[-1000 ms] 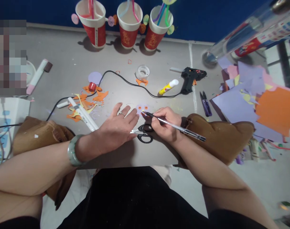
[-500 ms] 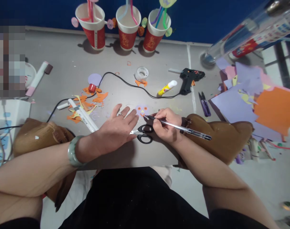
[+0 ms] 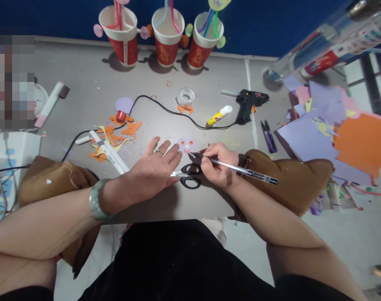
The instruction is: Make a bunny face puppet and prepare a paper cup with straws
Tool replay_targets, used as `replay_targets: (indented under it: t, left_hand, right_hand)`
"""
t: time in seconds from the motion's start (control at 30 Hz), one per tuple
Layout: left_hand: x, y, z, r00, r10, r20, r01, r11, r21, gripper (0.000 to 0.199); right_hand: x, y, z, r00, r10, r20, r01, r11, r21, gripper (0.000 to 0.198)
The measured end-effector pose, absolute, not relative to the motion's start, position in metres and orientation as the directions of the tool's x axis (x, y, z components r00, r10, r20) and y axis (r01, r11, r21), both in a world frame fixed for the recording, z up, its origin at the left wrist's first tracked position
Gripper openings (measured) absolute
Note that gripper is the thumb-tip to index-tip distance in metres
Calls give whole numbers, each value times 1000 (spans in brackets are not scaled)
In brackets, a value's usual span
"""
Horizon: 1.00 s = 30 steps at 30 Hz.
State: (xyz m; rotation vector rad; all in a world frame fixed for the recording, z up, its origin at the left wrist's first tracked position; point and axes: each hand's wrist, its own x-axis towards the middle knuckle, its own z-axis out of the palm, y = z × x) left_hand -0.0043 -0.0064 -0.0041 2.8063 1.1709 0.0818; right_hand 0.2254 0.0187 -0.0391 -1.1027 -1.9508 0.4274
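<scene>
A small purple paper face lies on the table, with orange eyes, a yellow nose and an orange mouth. My left hand rests flat with its fingers spread, fingertips at the paper's left edge. In my right hand is a clear-barrelled black pen, pinched near its tip. The pen's tip meets or hovers just over the lower edge of the face; I cannot tell which. Between my hands lie black-handled scissors, their blades partly hidden under my left hand.
Behind stand three red-and-white paper cups with straws. A glue stick, a tape roll, a black glue gun and purple snips lie around. Orange scraps and a white marker are left; coloured paper is right.
Almost nothing differs. The pen's tip stays at the lower edge of the purple face, and both hands keep their places.
</scene>
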Motion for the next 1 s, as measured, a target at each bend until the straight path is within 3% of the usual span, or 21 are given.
replay_targets:
  t: [0.83, 1.0]
  left_hand:
    - [-3, -5, -2, 702, 712, 22, 706, -700, 112, 52]
    - [-4, -6, -4, 703, 711, 22, 704, -699, 121, 52]
  right_hand:
    - [228, 18, -43, -248, 829, 501, 517, 551, -655, 8]
    - [226, 18, -39, -215, 849, 483, 579, 509, -637, 8]
